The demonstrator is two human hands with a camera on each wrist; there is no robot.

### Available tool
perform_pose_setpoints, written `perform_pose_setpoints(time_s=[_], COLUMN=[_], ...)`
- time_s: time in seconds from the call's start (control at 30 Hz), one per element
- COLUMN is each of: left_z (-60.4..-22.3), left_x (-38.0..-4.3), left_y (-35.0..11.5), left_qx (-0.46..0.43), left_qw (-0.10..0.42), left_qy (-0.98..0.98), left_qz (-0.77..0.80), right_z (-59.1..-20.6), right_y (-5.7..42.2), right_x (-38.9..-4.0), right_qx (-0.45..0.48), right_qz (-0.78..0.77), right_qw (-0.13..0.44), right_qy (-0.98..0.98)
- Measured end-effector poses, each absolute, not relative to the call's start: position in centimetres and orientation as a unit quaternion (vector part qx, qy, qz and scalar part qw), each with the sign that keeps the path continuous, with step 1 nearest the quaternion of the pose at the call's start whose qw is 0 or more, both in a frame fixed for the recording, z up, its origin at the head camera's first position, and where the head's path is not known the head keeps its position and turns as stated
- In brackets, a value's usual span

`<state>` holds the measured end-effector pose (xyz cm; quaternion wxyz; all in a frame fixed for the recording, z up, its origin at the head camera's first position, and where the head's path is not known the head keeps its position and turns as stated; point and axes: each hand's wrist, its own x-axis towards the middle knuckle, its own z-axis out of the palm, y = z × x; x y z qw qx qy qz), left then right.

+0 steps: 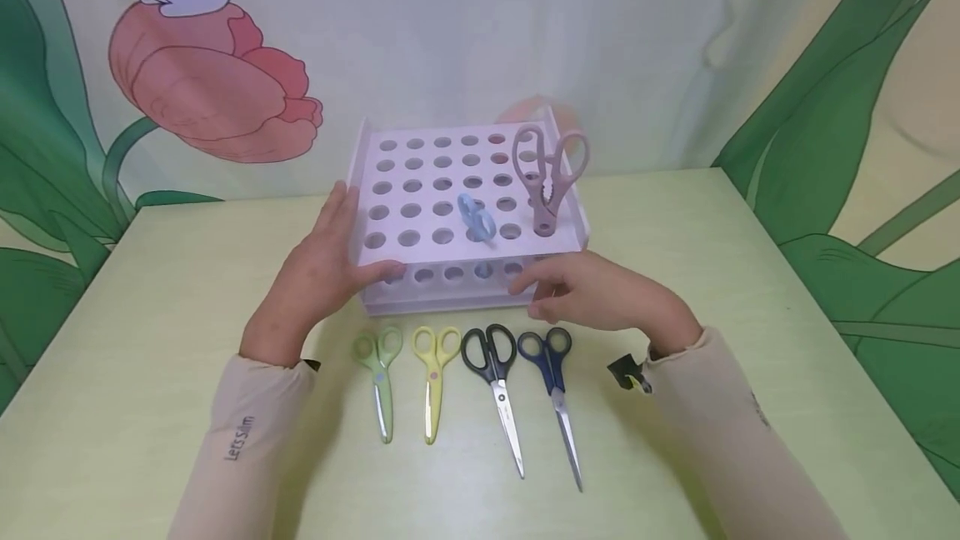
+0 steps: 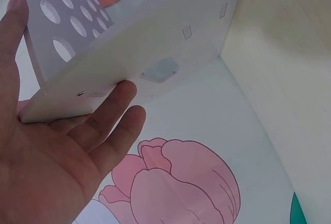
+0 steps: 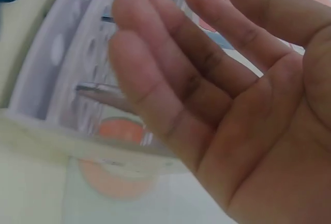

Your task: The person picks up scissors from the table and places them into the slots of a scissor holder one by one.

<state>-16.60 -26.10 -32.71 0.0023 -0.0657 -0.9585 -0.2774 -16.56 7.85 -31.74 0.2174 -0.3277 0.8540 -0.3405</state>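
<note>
A white rack point(image 1: 474, 255) with rows of round holes stands on the table. My left hand point(image 1: 315, 273) holds its left front corner, thumb at the front and fingers along the outer side wall point(image 2: 160, 53). My right hand point(image 1: 592, 294) is by the rack's right front, its fingers loosely bent and nothing in them; whether it touches the rack I cannot tell. Light blue scissors point(image 1: 477, 219) and mauve scissors point(image 1: 550, 177) stand handles up in holes. Before the rack lie green scissors point(image 1: 381, 382), yellow scissors point(image 1: 433, 382), black-handled scissors point(image 1: 495, 377) and dark blue-handled scissors point(image 1: 553, 373).
The pale yellow-green table point(image 1: 750, 273) carries the rack near its back edge. Behind hangs a white curtain-like backdrop point(image 1: 420, 32) printed with a pink flower point(image 1: 217, 82) and green leaves. The loose scissors lie between my forearms.
</note>
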Motion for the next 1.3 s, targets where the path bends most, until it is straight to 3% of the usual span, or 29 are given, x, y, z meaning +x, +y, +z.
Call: perform_pose_setpoints(time_s=[0.4, 0.57, 0.73, 1.3], left_z=[-32.8, -32.5, -32.4, -32.6], left_x=[-16.7, -16.6, -16.5, -16.7], left_y=[-26.0, -26.0, -26.3, -26.1], left_qx=[-0.063, -0.066, -0.062, -0.064], left_qw=[-0.005, -0.002, 0.000, -0.001], left_qy=[-0.958, -0.960, -0.960, -0.960], left_qz=[-0.278, -0.271, -0.273, -0.274], right_z=[-37.2, -38.5, -38.8, -36.1], right_y=[11.5, 11.3, 10.8, 13.4], right_x=[-15.6, -15.5, -15.9, -16.8], right_qx=[-0.299, -0.318, -0.332, -0.318], right_qz=[-0.281, -0.256, -0.238, -0.356], right_qw=[0.279, 0.263, 0.242, 0.293], right_qy=[0.868, 0.874, 0.880, 0.828])
